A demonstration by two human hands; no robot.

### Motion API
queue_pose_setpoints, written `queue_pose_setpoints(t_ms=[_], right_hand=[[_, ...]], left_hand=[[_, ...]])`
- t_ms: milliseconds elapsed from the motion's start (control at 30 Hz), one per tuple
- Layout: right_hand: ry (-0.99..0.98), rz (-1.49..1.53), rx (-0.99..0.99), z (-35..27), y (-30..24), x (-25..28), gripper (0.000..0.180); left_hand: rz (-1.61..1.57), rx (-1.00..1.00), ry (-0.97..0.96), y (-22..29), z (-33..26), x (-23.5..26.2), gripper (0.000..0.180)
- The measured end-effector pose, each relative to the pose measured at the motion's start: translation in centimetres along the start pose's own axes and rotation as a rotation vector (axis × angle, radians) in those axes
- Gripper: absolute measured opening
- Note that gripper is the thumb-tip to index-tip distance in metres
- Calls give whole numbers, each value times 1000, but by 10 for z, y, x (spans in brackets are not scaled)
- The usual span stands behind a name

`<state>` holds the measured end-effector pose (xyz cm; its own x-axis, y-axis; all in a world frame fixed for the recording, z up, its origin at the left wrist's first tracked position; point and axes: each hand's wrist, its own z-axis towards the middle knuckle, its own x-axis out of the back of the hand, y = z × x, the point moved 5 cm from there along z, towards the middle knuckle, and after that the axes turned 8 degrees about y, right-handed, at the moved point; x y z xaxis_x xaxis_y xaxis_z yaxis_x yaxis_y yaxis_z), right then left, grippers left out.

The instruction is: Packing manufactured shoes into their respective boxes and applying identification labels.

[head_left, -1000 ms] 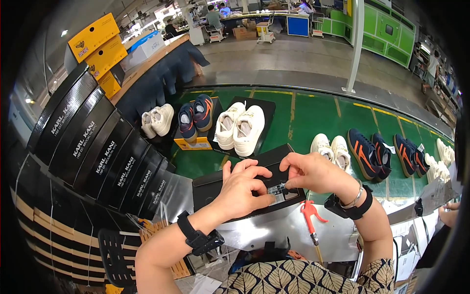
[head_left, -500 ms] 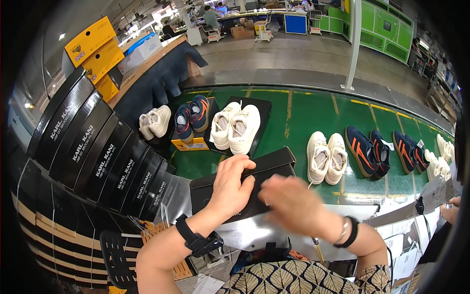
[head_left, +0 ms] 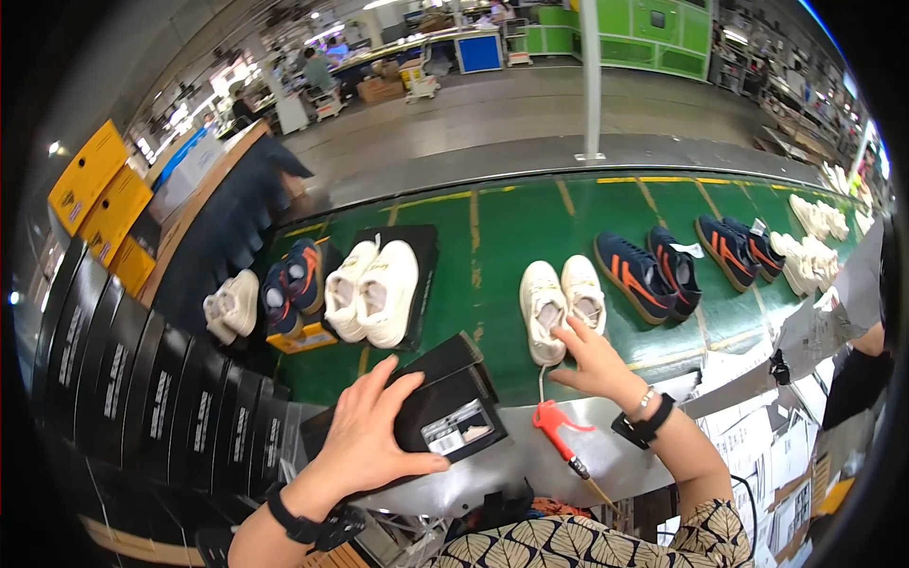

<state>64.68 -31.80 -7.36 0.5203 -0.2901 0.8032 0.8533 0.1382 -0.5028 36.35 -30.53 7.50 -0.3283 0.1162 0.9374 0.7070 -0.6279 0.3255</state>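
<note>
The left hand (head_left: 365, 435) lies flat on a black box (head_left: 445, 402), palm down, fingers spread over its near left end and the thumb stretched along the front edge below a white label. The fingers are loose and pressing, not curled around anything. The box sits on the grey ledge (head_left: 492, 469) at the near edge of the green belt (head_left: 492, 246), its far corner reaching onto the belt.

The right hand (head_left: 595, 360) is out over the belt with its fingers open, the fingertips (head_left: 568, 331) touching the heel ends of a pair of white shoes (head_left: 561, 298); it grips nothing. The shoes lie side by side, toes pointing away, just right of the box and apart from it.

A red tool (head_left: 559, 428) lies on the ledge below the right wrist. To the left on the belt, another white pair (head_left: 374, 289) rests on a black box lid (head_left: 417, 251), with a navy pair (head_left: 292, 282) beside it. To the right lie navy shoes with orange stripes (head_left: 649, 273). Black boxes (head_left: 142, 388) stand stacked at the left.
</note>
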Motion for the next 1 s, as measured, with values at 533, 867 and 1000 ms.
queue_pose_setpoints(t_ms=[533, 867, 1000], right_hand=[[-271, -283, -376, 36, 117, -87, 23], [309, 1173, -775, 15, 135, 40, 43], [404, 1388, -696, 14, 120, 62, 38]], left_hand=[[-158, 111, 259, -30, 52, 27, 34], [-279, 7, 1006, -85, 138, -41, 29], [135, -385, 561, -52, 145, -160, 31]])
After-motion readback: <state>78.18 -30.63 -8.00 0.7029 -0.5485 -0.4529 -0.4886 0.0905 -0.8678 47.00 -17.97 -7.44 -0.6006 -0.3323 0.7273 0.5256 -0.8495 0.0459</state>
